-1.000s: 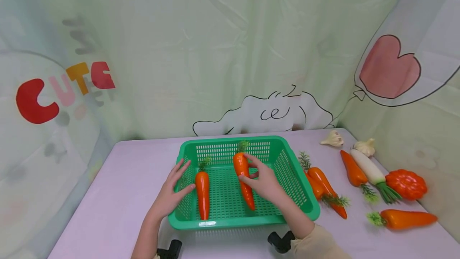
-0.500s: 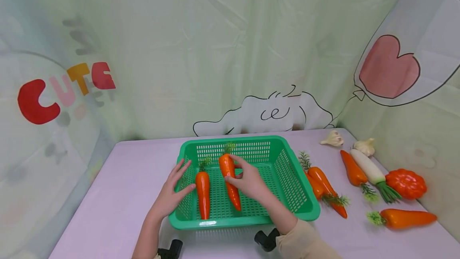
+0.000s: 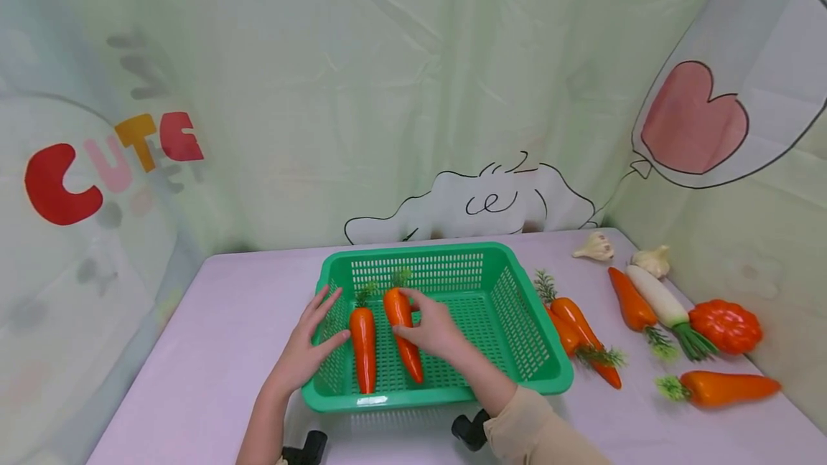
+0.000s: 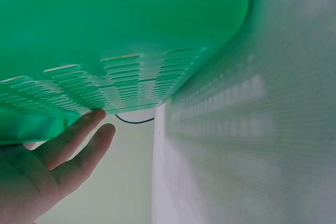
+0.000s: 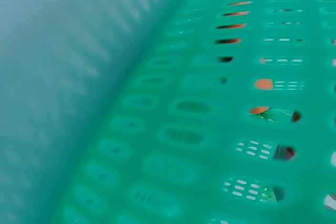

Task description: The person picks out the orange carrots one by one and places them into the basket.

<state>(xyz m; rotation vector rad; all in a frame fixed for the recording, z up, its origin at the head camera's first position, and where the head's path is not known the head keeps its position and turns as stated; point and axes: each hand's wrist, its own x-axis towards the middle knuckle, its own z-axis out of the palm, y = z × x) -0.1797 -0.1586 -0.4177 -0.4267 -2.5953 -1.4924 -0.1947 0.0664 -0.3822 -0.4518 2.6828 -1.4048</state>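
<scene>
In the head view, my right hand (image 3: 429,325) pinches an orange toy carrot (image 3: 403,336) with a green leafy top. That carrot lies tilted inside the green plastic basket (image 3: 439,399). Just left of it is a second carrot (image 3: 364,350), roughly parallel to the basket's left side. My left hand (image 3: 306,346) is at the basket's left rim, fingers spread and thumb reaching over the inside near the second carrot. The left wrist view has straight fingers (image 4: 79,148) beside the basket's slotted outer wall. Only the slotted wall (image 5: 210,124) fills the right wrist view; that hand is hidden.
Right of the basket lie two crossed carrots (image 3: 581,332). Farther right are another carrot (image 3: 632,300), a white radish (image 3: 659,296), a red ribbed vegetable (image 3: 726,326), a sideways carrot (image 3: 730,388) and two garlic bulbs (image 3: 594,246). A printed curtain (image 3: 291,128) hangs behind the table.
My right hand has carried its carrot leftward across the basket, closer to the second carrot. The left hand has stayed at the left rim.
</scene>
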